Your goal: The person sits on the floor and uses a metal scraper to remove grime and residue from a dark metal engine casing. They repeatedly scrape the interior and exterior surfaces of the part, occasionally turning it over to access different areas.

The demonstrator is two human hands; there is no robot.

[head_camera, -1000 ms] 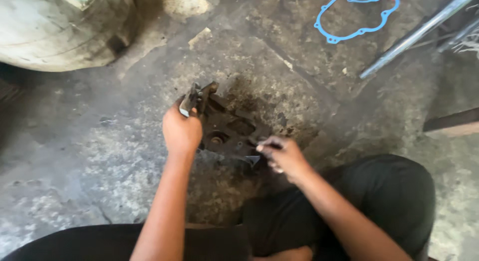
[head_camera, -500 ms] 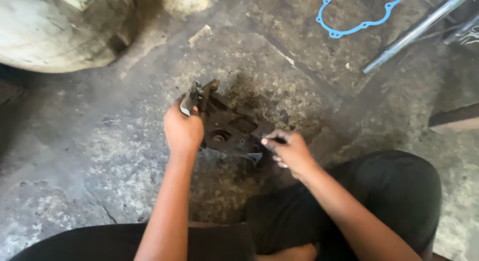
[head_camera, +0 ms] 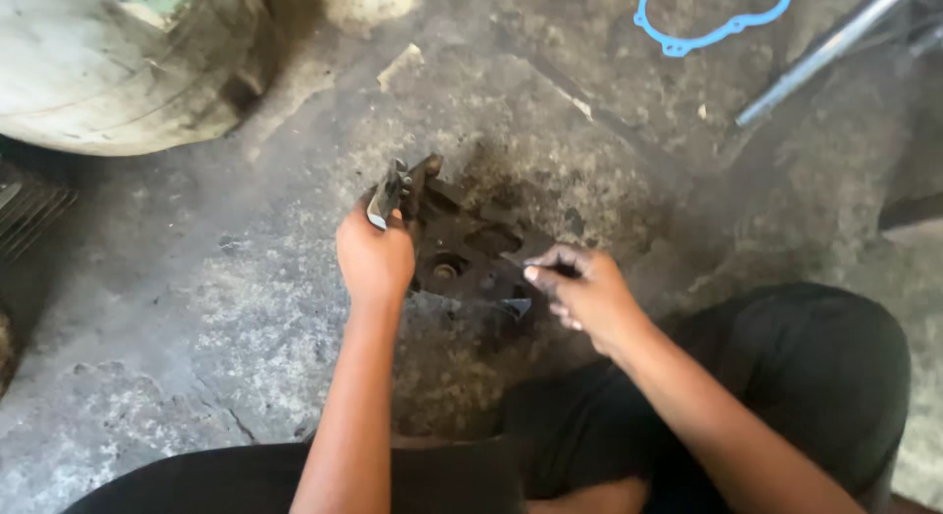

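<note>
Dark metal casing lies on the concrete floor at frame centre. Left hand has its fingers wrapped round the casing's upper edge; right hand pinches a small dark tool, hard to identify. Blue gasket upper right, cut off.
</note>
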